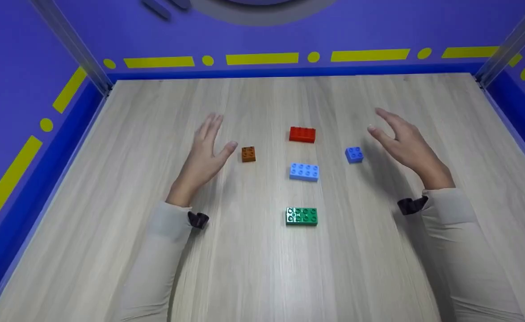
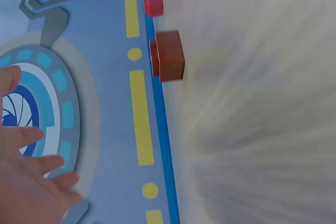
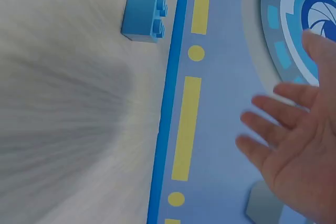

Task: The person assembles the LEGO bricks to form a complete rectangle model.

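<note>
My left hand (image 1: 203, 155) is held above the table, fingers extended and thumb apart, with nothing in it. Just right of its thumb sits a small brown four-stud toy brick (image 1: 248, 154), also visible in the left wrist view as a brown block (image 2: 170, 56). On the other side my right hand (image 1: 407, 142) hovers with its fingers spread, holding nothing. A small blue four-stud brick (image 1: 354, 154) lies left of and below its thumb; the right wrist view shows this blue brick (image 3: 142, 15) standing studs-up on the table.
Between the hands, three longer bricks form a rough column: a red brick (image 1: 302, 134) farthest, a light blue brick (image 1: 304, 172) in the middle, a green brick (image 1: 301, 216) nearest. Blue-purple panels (image 1: 262, 40) with yellow marks border the wooden table (image 1: 244, 268) at back and sides.
</note>
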A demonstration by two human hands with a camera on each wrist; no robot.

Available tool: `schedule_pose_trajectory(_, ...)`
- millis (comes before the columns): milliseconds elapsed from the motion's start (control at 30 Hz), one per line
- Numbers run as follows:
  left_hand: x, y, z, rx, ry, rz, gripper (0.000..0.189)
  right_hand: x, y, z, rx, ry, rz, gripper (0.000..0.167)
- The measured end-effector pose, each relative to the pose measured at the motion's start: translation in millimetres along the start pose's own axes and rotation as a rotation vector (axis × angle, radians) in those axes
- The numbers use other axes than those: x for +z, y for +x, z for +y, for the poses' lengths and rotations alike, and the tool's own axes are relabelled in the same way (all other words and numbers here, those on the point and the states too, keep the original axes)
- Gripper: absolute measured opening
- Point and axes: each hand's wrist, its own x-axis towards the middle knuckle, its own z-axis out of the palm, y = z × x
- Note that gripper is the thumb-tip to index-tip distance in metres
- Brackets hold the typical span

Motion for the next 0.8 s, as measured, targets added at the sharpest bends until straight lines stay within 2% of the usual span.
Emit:
schedule_pose_trajectory(200, 10.8, -5.1, 6.1, 0.030, -0.217, -0.113, 0.064, 7, 8.0, -3, -0.046, 0.016, -0.158, 0.069)
schedule_pose_trajectory(400, 24.4, -11.9, 14.2, -0.036, -0.453, -0.266, 0.058, 23, 13.5, -5, -0.116, 0.023, -0.238, 0.059)
schedule_pose_trajectory(533, 34.4, -16.2, 19.7, -0.072, -0.473, -0.350, 0.056, 32, 16.5, -11, -0.120, 0.030, -0.274, 0.057)
schedule_pose_trajectory(800, 52.7, -19.0, 28.7, -0.045, -0.466, -0.460, 0.051, 46, 25.5, -24, -0.143, 0.027, -0.341, 0.057)
